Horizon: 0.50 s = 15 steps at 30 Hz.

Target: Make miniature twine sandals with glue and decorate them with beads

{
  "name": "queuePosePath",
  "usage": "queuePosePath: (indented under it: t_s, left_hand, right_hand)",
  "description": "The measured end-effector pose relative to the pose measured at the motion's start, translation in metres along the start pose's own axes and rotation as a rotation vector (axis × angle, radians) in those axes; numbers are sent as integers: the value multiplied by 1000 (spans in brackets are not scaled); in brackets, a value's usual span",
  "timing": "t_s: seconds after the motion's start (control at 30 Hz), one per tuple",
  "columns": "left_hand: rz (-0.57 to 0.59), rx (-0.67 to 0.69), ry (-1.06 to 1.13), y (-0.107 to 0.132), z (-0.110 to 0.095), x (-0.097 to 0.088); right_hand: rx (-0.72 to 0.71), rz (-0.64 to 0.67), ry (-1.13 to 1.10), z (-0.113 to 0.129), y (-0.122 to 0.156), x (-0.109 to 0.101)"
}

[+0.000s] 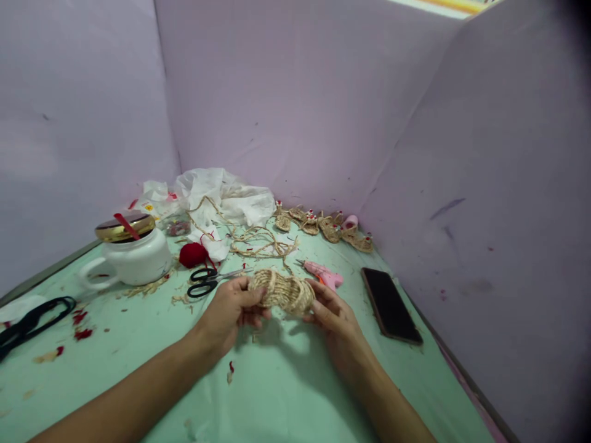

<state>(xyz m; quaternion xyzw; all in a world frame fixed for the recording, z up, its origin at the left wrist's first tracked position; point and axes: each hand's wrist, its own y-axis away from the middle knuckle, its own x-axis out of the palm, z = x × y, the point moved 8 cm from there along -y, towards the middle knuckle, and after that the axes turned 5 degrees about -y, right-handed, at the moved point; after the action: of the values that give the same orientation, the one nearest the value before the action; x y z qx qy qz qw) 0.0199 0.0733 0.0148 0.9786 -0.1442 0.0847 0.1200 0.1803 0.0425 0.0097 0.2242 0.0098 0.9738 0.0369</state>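
A small jute-rope sole (284,291), made of coiled tan cord with a narrow waist, is held above the table between both hands. My left hand (233,304) grips its left end, thumb on top and fingers curled beneath. At its right end, my right hand (336,317) pinches the rim between thumb and fingers. Scissors (213,280) with black handles lie just beyond my left hand. Close behind my right hand rests a pink glue gun (325,274). A loose tangle of jute cord (263,245) lies behind the sole.
A white mug (138,259) with a gold lid stands left, near a red yarn ball (192,254). Small jute slippers (330,230) line the back wall beside white plastic bags (231,197). A phone (391,306) lies right; a black looped object (30,321) lies far left.
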Motion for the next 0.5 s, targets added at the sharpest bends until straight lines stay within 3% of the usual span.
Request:
queuePosePath:
  t_s: [0.13, 0.2, 0.3, 0.4, 0.47, 0.5]
  left_hand:
    - [80, -91, -24, -2, 11, 8]
    - [112, -81, -95, -2, 12, 10]
    - [68, -18, -303, -1, 9, 3]
    - [77, 178, -710, 2, -5, 5]
    - [133, 363, -1111, 7, -14, 15]
    - [94, 430, -1310, 8, -19, 15]
  right_hand:
    - [66, 15, 71, -6, 1, 5]
    - [115, -11, 123, -8, 1, 1]
    - [222, -1, 200, -5, 2, -8]
    - [284, 10, 262, 5, 3, -24]
    - [253, -19, 276, 15, 2, -35]
    - [243, -29, 281, 18, 2, -39]
